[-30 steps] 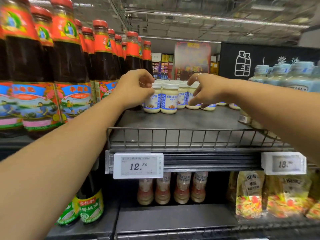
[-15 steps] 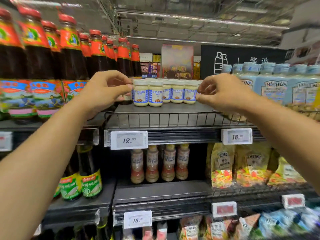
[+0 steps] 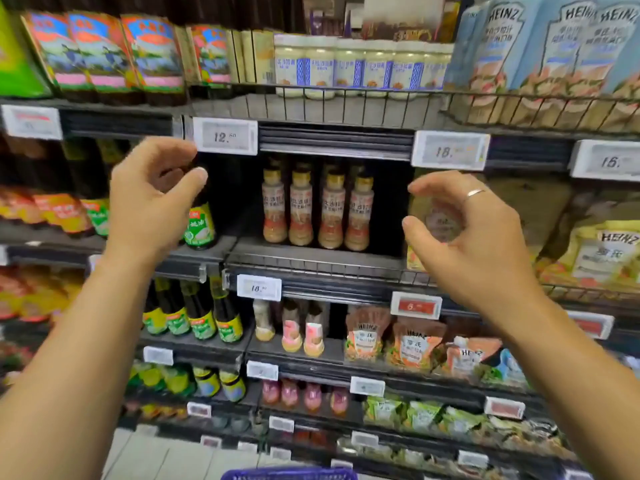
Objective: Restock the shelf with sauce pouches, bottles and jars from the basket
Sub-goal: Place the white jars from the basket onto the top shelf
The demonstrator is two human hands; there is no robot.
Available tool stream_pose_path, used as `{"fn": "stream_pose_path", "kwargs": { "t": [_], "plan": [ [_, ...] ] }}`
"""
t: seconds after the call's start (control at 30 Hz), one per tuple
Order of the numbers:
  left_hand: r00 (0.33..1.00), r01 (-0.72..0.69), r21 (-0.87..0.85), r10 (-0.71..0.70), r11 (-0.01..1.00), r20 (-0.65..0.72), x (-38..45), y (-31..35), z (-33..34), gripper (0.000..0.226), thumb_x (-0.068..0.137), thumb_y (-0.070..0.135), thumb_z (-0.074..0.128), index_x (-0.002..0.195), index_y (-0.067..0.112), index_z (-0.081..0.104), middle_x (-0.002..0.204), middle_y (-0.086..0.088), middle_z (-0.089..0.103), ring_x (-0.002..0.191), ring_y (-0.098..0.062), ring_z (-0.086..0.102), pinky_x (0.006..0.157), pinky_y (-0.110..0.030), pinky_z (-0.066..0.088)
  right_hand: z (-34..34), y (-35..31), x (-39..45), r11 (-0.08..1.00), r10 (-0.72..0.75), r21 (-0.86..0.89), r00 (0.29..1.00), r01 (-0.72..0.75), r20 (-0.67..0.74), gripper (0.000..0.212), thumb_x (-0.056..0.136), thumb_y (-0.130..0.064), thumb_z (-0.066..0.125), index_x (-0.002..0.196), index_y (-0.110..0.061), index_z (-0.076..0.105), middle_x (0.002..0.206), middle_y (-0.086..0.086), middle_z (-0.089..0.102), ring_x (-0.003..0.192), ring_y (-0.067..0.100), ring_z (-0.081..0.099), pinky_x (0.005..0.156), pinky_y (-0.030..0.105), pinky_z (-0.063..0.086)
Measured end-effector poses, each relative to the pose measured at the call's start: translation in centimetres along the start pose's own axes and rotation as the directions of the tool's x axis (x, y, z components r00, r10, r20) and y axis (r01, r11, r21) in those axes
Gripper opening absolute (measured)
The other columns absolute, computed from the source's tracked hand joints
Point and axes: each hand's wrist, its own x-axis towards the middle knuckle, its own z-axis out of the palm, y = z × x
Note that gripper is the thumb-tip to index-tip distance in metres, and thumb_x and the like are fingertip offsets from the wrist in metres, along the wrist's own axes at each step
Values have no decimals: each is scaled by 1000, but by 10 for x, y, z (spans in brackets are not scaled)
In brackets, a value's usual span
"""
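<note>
A row of white-lidded sauce jars (image 3: 360, 69) with blue labels stands behind the wire rail of the upper shelf (image 3: 346, 105). My left hand (image 3: 152, 202) hovers below that shelf, fingers loosely curled, holding nothing. My right hand (image 3: 464, 233) hovers level with it to the right, a ring on one finger, fingers also loosely curled and empty. Between the two hands, on the shelf below, stand several slim dressing bottles (image 3: 317, 209). The blue rim of the basket (image 3: 287, 474) shows at the bottom edge.
Dark sauce bottles (image 3: 104, 57) fill the upper left. Pale blue Heinz pouches (image 3: 554, 53) stand at the upper right, yellow Heinz pouches (image 3: 602, 251) lower right. Green-labelled bottles (image 3: 201, 223) sit by my left hand. Price tags (image 3: 225, 136) line the shelf edges.
Both hands have let go of the jars on the upper shelf and dropped down, away from it. The view has tilted down, so lower shelves and the basket rim now show.
</note>
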Motion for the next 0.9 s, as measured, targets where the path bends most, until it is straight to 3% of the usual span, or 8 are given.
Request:
{"fn": "stream_pose_path", "kwargs": {
  "t": [0.1, 0.2, 0.3, 0.37, 0.43, 0.53, 0.73, 0.9],
  "plan": [
    [989, 134, 87, -139, 987, 57, -64, -25, 2, 19, 89, 17, 70, 103, 30, 67, 100, 15, 69, 97, 3, 65, 86, -12, 49, 18, 33, -53, 982, 162, 78, 977, -174, 137, 25, 86, -33, 65, 110, -36, 62, 110, -20, 64, 106, 4, 61, 93, 29, 51],
    [915, 354, 167, -377, 920, 144, -133, -60, 3, 19, 91, 9, 71, 96, 27, 66, 95, 11, 70, 85, 5, 65, 80, -11, 49, 46, 65, -113, 926, 334, 83, 901, -369, 278, 24, 85, -23, 72, 104, -34, 63, 100, -18, 67, 87, 10, 64, 79, 21, 50],
    [767, 535, 286, -599, 795, 230, -211, -99, 4, 24, 91, -1, 69, 92, 24, 65, 92, 6, 68, 83, -3, 64, 79, -11, 49, 78, 97, -182, 850, 473, 3, 765, -527, 438, 21, 85, -14, 73, 100, -25, 63, 90, -10, 66, 85, 15, 64, 75, 20, 49],
    [641, 626, 370, -723, 687, 258, -262, -122, 2, 19, 90, -5, 66, 96, 13, 67, 92, -6, 68, 87, -17, 62, 82, -25, 51, 98, 114, -231, 748, 587, -65, 612, -661, 531, 18, 85, -10, 72, 98, -19, 64, 88, -4, 65, 84, 21, 64, 77, 24, 49],
    [509, 692, 444, -821, 569, 259, -310, -140, -1, 16, 90, -7, 65, 94, 8, 66, 92, -12, 66, 88, -22, 60, 81, -25, 49, 117, 125, -277, 638, 670, -124, 468, -760, 576, 7, 86, -5, 68, 91, -6, 64, 86, 10, 66, 82, 31, 62, 80, 31, 51],
    [303, 735, 547, -916, 400, 262, -381, -162, -4, 12, 88, -7, 68, 90, 4, 65, 93, -13, 66, 90, -21, 58, 84, -30, 47, 146, 131, -342, 533, 728, -231, 302, -814, 615, 9, 85, -1, 69, 81, 3, 62, 88, 20, 68, 87, 35, 63, 90, 50, 51],
    [-46, 656, 735, -963, 171, 265, -509, -213, -13, 22, 93, 11, 66, 114, 6, 70, 105, -8, 69, 94, -21, 62, 88, -36, 52, 206, 134, -456, 301, 785, -405, -17, -864, 619, 6, 85, -18, 72, 90, -15, 69, 94, 8, 71, 82, 25, 68, 77, 42, 61],
    [-158, 539, 830, -952, 140, 262, -601, -285, -13, 20, 88, 24, 71, 107, 23, 65, 111, -2, 67, 101, -24, 63, 83, -32, 50, 277, 164, -545, 273, 776, -559, -164, -783, 609, 28, 84, -26, 69, 109, -14, 63, 107, 13, 70, 95, 35, 68, 81, 48, 61]
  ]
}}
